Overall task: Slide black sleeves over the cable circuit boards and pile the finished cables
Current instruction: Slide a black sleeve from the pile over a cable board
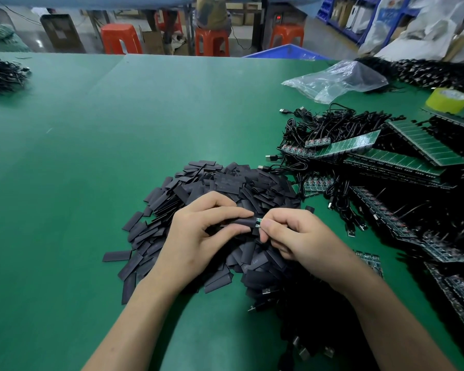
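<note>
Here, lower centre over the desk (91, 170), the left hand (198, 236) has a pinch grip on a black sleeve (242, 223); the right hand (298, 238) likewise pinches the circuit board (258, 222), apparently partly inserted.

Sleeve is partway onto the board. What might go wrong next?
The black sleeve in the left hand leaves part of the circuit board bare; it may snag on components. The right hand pinches only that bare end, so it might slip. A dropped sleeve would vanish into the sleeve pile.
</note>
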Action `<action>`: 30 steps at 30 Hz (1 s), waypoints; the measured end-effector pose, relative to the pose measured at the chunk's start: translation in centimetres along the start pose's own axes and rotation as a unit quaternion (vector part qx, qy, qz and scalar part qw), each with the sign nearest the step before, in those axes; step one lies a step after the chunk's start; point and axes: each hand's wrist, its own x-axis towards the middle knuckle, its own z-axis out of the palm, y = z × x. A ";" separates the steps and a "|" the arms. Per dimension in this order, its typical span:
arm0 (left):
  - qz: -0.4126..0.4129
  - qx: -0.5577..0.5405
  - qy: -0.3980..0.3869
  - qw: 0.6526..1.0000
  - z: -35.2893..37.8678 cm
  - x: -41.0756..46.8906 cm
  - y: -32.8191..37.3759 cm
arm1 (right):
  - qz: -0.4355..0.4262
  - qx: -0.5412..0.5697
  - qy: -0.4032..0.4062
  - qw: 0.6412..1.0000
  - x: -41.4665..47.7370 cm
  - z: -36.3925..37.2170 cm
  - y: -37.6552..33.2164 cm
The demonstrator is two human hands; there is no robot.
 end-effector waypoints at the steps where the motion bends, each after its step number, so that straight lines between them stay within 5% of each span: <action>1: -0.003 -0.007 0.002 1.000 0.0 0.0 0.1 | -0.001 0.003 0.000 1.000 0.0 0.0 0.0; 30: -0.028 -0.050 -0.007 0.998 0.4 -0.1 0.5 | 0.029 0.104 -0.031 0.994 -0.3 0.1 -1.2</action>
